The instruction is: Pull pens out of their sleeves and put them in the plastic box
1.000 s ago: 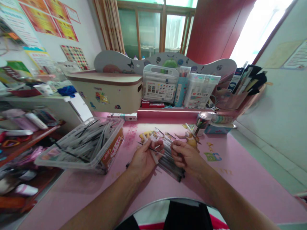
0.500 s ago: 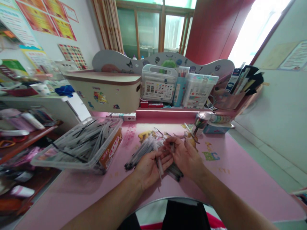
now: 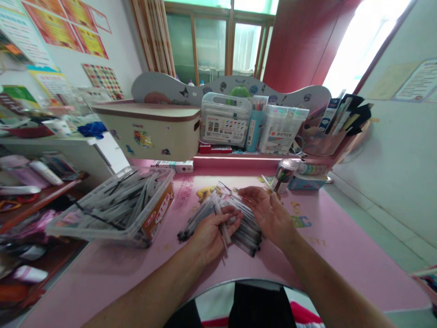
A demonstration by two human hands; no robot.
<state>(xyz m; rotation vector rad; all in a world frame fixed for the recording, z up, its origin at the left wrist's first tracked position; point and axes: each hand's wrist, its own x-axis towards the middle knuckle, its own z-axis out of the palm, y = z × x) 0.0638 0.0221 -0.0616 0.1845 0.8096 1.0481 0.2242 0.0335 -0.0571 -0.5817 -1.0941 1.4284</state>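
Note:
My left hand is closed around a few slim clear-barrelled pens, which slant down out of its palm. Just right of it, my right hand hovers with fingers loosely bent and apart, seemingly holding nothing. Under and beside the hands, similar pens lie in two bundles on the pink desk: a left bundle and a right bundle, dark ends toward me. Behind my right fingers a whitish stick shows in part; whether the hand touches it I cannot tell.
On the left, a clear plastic bin is heaped with more such pens. A jar of pens and a blue box stand at the back right. A lidded cream storage box and marker cases line the shelf behind.
My right hand has drawn away to the right from the left hand, uncovering more of the right bundle. My left hand keeps its pens and has barely shifted.

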